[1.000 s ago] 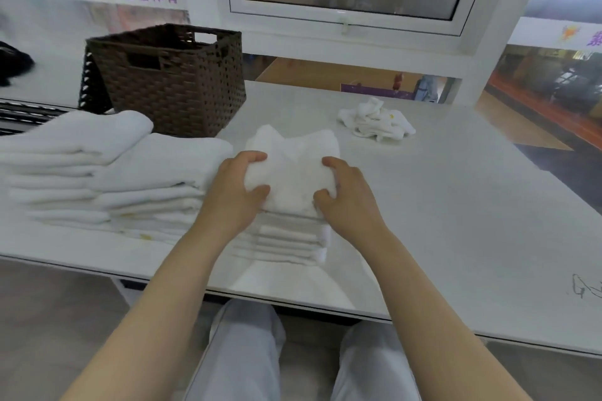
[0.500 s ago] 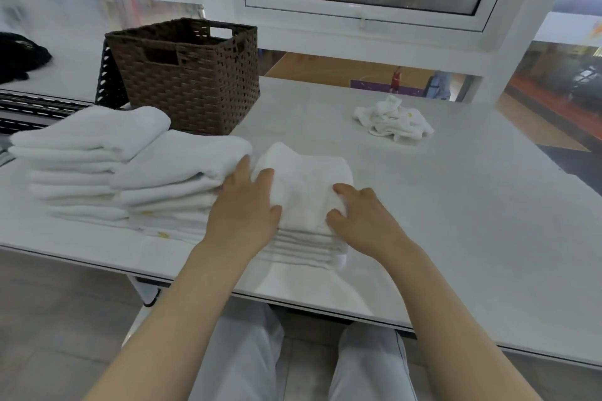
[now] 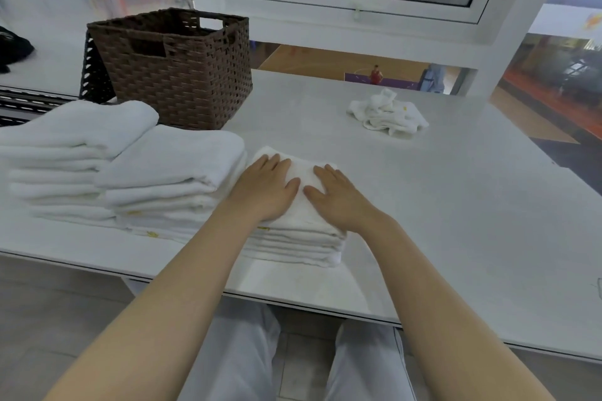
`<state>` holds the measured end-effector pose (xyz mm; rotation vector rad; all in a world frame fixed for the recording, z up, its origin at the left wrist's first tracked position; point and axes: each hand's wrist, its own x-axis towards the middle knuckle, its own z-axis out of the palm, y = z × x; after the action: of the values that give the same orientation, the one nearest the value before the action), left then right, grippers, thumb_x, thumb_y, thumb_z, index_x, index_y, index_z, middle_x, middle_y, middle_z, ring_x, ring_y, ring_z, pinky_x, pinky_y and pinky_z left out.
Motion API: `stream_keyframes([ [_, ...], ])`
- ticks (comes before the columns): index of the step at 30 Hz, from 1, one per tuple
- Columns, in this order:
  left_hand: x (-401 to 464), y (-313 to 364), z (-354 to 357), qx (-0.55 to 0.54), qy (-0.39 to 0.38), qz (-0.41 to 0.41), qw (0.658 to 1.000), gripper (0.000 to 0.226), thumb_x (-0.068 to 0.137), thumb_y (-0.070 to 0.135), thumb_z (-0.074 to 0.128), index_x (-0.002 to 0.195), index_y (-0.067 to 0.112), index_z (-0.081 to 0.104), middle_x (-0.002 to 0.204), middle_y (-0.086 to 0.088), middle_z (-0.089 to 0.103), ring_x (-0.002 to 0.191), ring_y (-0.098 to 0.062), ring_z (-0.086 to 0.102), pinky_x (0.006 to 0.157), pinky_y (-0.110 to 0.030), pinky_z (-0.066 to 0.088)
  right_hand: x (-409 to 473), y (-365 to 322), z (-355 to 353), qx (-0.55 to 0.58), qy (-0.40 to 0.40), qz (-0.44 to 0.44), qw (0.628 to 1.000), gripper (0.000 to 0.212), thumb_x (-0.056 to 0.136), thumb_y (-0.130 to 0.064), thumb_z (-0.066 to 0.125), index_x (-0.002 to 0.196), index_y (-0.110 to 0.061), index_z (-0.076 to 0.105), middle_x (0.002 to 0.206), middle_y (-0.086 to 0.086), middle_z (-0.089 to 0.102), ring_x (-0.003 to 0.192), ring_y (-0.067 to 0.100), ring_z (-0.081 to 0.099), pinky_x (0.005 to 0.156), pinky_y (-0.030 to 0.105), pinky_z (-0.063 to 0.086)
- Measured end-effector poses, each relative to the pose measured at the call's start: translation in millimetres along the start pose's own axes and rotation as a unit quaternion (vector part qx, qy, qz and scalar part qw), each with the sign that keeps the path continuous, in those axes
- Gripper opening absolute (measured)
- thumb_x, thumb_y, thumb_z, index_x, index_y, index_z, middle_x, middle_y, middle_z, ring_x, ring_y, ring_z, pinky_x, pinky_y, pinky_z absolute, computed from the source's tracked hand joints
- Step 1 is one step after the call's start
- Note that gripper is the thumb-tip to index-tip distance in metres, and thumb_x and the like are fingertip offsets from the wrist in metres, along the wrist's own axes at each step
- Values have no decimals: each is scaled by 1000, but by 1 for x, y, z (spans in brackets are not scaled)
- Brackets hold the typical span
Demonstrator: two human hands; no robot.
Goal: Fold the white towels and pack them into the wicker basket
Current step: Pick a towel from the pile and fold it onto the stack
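We see a pale grey table [image 3: 439, 205] carrying everything, and we take the basket [image 3: 176, 72] at its far left as our landmark. Just in front of the basket lie 2 stacks of folded towels, a left stack [image 3: 68, 153] and a middle stack [image 3: 169, 179], touching each other. A 3rd, smaller stack [image 3: 299, 238] sits nearer us, right of these. A crumpled towel [image 3: 387, 114] lies well to the basket's right.

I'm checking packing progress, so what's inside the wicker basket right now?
Only the upper inner walls of the wicker basket show, dark and bare. Its near wall hides the bottom, so anything lying low inside cannot be seen. No towel rises above the rim.
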<state>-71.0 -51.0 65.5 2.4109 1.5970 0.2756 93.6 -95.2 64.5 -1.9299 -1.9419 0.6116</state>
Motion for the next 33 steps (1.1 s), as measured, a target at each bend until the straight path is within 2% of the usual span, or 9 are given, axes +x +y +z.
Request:
stream_keyframes([
  [7, -1, 1, 3, 11, -11, -26, 1000, 65, 100, 55, 24, 156, 26, 11, 165, 3, 2, 151, -20, -4, 122, -39, 5, -7, 7, 4, 102, 9, 15, 995, 65, 102, -46, 38, 157, -20, 16, 165, -5, 4, 151, 10, 3, 119, 31, 7],
  [10, -5, 4, -3, 4, -34, -35, 999, 72, 95, 64, 27, 156, 28, 11, 165, 3, -1, 151, -22, -6, 122, -41, 5, -19, 18, 3, 191, 30, 32, 981, 59, 103, -47, 36, 156, -26, 21, 163, -8, 17, 149, 14, 18, 118, 31, 17],
  [13, -11, 17, -11, 21, -14, -20, 999, 71, 93, 61, 37, 152, 23, 24, 162, -4, 17, 149, -27, 10, 119, -42, 16, -38, 41, 7, 245, 47, 60, 967, 57, 103, -51, 33, 155, -32, 23, 158, -7, 31, 144, 18, 31, 112, 31, 24],
  [15, -18, 37, -15, 17, 6, 9, 1000, 64, 95, 52, 43, 148, 18, 32, 154, -7, 31, 143, -27, 24, 116, -39, 23, -49, 59, 10, 228, 68, 74, 969, 56, 104, -47, 32, 155, -28, 23, 158, -4, 32, 144, 17, 32, 107, 26, 23],
  [17, -25, 63, -14, -5, 16, 45, 999, 58, 97, 44, 45, 148, 16, 34, 152, -6, 35, 142, -25, 28, 115, -37, 23, -59, 78, 11, 202, 88, 91, 971, 54, 105, -42, 35, 155, -26, 25, 157, -3, 34, 143, 16, 34, 102, 21, 23],
  [20, -27, 97, -5, -30, 21, 108, 994, 58, 99, 42, 45, 151, 19, 31, 158, -2, 28, 146, -20, 21, 118, -34, 18, -71, 104, 5, 157, 103, 108, 976, 54, 103, -37, 42, 154, -23, 29, 155, -3, 38, 141, 15, 37, 107, 22, 26],
  [22, -18, 111, -2, -33, -1, 129, 991, 59, 99, 42, 45, 152, 20, 30, 161, -1, 24, 148, -19, 18, 118, -34, 17, -78, 119, 0, 108, 109, 114, 982, 55, 102, -37, 43, 153, -20, 31, 155, -2, 39, 141, 15, 36, 115, 29, 27],
  [28, 30, 101, -2, 42, -7, 109, 993, 56, 98, 47, 44, 145, 18, 40, 151, -1, 41, 140, -24, 33, 113, -37, 27, -72, 147, -15, -8, 121, 115, 986, 53, 102, -36, 42, 151, -18, 34, 156, 0, 36, 143, 17, 30, 117, 30, 22],
  [33, 40, 86, 17, 20, -18, 77, 997, 53, 98, 52, 39, 139, 21, 49, 144, 1, 50, 132, -23, 44, 111, -37, 29, -36, 154, -20, -42, 120, 102, 987, 54, 101, -38, 39, 152, -20, 32, 158, -2, 32, 147, 18, 25, 120, 33, 18],
])
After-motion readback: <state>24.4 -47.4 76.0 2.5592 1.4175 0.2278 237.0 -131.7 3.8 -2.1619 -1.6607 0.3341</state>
